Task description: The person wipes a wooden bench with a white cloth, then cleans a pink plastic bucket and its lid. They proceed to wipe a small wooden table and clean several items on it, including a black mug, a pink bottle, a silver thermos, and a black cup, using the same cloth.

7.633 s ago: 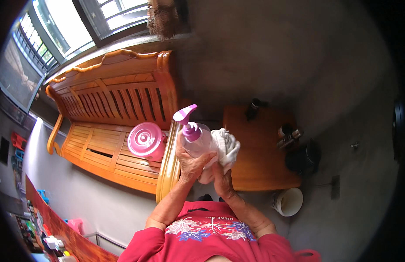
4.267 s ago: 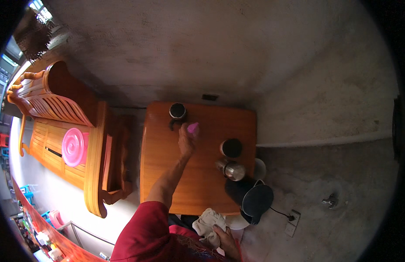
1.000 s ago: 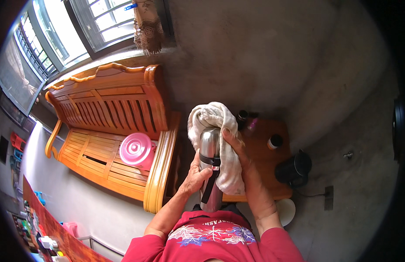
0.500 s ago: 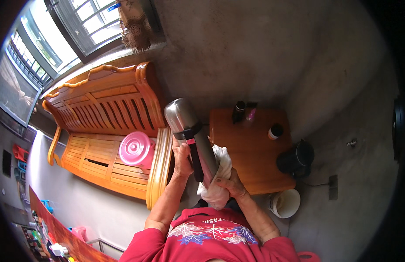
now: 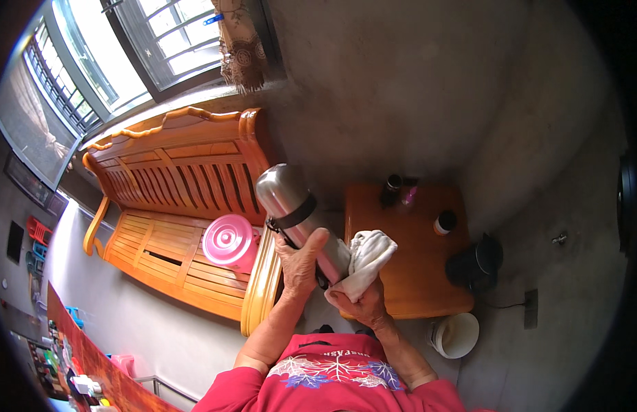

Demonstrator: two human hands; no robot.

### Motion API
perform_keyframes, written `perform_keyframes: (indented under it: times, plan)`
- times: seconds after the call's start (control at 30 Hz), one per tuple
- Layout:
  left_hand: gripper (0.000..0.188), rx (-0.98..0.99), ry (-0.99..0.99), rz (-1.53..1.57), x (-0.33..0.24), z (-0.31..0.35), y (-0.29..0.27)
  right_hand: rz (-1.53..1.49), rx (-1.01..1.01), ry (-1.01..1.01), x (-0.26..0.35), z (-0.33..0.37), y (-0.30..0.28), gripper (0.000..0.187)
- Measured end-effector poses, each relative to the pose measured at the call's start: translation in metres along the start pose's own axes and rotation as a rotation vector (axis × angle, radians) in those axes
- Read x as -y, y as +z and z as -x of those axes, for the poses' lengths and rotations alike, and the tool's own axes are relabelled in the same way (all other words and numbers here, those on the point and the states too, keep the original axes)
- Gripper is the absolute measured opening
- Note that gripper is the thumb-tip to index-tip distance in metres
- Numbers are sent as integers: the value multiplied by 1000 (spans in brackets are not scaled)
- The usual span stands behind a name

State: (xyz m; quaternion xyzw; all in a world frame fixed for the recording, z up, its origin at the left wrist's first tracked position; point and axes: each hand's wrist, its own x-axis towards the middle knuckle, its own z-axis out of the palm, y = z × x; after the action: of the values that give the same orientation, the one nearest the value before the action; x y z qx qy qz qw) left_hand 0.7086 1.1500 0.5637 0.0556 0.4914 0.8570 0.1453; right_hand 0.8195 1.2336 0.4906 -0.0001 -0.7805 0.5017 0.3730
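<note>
A steel thermos flask (image 5: 289, 202) with a black band and dark strap leans in front of me, its domed end up and to the left. My left hand (image 5: 301, 263) is closed round its side, thumb along the metal. A white cloth (image 5: 368, 259) lies bunched against the flask's lower right side. My right hand (image 5: 365, 301) grips that cloth from below, pressing it to the flask's lower end. The fingers of the right hand are partly hidden by the cloth.
A wooden bench (image 5: 174, 237) stands left, bearing a pink lidded bucket (image 5: 229, 240). On the small wooden table (image 5: 408, 275) at right are a dark bottle (image 5: 391, 190), a white-and-black cup (image 5: 445, 222) and a dark kettle (image 5: 474, 264). A white bucket (image 5: 456, 336) sits on the floor beside it.
The flask has turned in my hands, so its handle now faces away to the left. My right hand and the cloth have moved round to its right side. The view has shifted slightly.
</note>
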Motion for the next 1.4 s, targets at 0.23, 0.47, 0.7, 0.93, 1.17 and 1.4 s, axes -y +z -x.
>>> perform_keyframes:
  times: [0.23, 0.47, 0.7, 0.93, 1.17, 1.4]
  plan:
    - [54, 131, -53, -235, 21, 23, -33, 91, -43, -29, 23, -28, 11, 74]
    - [62, 502, -66, -259, 53, 32, -69, -277, 166, 82, 65, -93, -22, 59]
    - [89, 543, 27, -136, 45, 54, -57, -1127, 299, 566, 56, -100, -33, 45]
    - [38, 138, 168, -145, 23, 35, -19, -345, 26, 366, 17, -12, -2, 33]
    - [69, 322, 153, -35, 36, 8, -38, -393, 104, 496, 11, 19, -19, 64]
    - [71, 455, 145, 115, 11, -2, -6, -559, -6, 546, 4, 38, -14, 79]
